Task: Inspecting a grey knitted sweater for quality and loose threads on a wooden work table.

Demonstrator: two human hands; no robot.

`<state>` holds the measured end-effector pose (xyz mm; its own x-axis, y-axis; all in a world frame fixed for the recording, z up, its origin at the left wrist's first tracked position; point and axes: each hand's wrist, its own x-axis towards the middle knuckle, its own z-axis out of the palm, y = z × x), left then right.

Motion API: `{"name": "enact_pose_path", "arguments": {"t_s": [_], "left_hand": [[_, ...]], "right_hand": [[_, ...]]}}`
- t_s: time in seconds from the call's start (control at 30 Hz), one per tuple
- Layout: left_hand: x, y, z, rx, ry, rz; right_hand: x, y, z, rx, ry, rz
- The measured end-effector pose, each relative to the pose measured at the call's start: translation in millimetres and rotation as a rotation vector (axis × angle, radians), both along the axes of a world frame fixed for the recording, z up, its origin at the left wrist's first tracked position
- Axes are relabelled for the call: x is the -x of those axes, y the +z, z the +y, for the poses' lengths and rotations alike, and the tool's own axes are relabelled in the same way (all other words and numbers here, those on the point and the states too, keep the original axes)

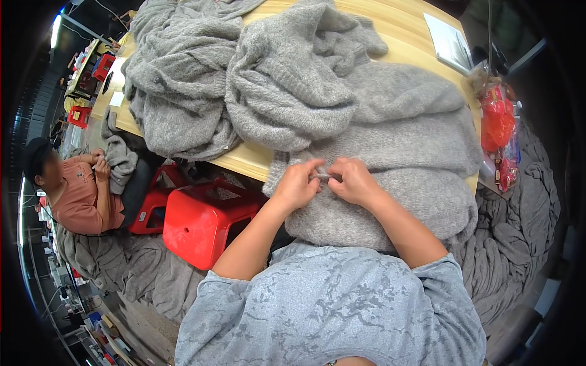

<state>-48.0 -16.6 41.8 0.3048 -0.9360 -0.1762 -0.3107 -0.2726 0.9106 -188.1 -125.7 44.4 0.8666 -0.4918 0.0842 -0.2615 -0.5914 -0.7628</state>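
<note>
A fuzzy grey knitted garment, seemingly a sweater (400, 146), lies over the table edge and down in front of me. My left hand (298, 185) is closed, its thumb and fingertips pinching a small bit of the knit. Just to its right, my right hand (356, 182) is closed in the same way on the knit, fingertips almost meeting the left ones. A short pale strip of material shows between them; whether a thread or needle is there is too small to tell. Beyond my hands sits a bunched grey knit (293, 79).
Another grey knit heap (177, 73) covers the left of the wooden table (403, 27). A red stool (210, 222) stands by my left arm. A person (88, 189) sits further left, handling grey knitwear. Red plastic bags (497, 119) hang at the right, above piled knits (513, 244).
</note>
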Motion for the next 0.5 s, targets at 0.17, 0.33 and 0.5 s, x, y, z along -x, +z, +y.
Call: {"name": "enact_pose_path", "arguments": {"t_s": [0.17,0.33,0.5], "left_hand": [[-11.0,1.2,-6.6,-0.148,-0.148,-0.02],[-16.4,6.5,-11.1,-0.268,-0.21,0.042],[-9.6,8.5,-8.2,-0.107,-0.214,-0.183]], "right_hand": [[-1.9,1.3,0.0,-0.088,-0.041,0.001],[-1.5,1.4,1.3,-0.095,-0.05,-0.002],[-1.5,-7.4,-0.7,0.129,0.043,-0.004]]}}
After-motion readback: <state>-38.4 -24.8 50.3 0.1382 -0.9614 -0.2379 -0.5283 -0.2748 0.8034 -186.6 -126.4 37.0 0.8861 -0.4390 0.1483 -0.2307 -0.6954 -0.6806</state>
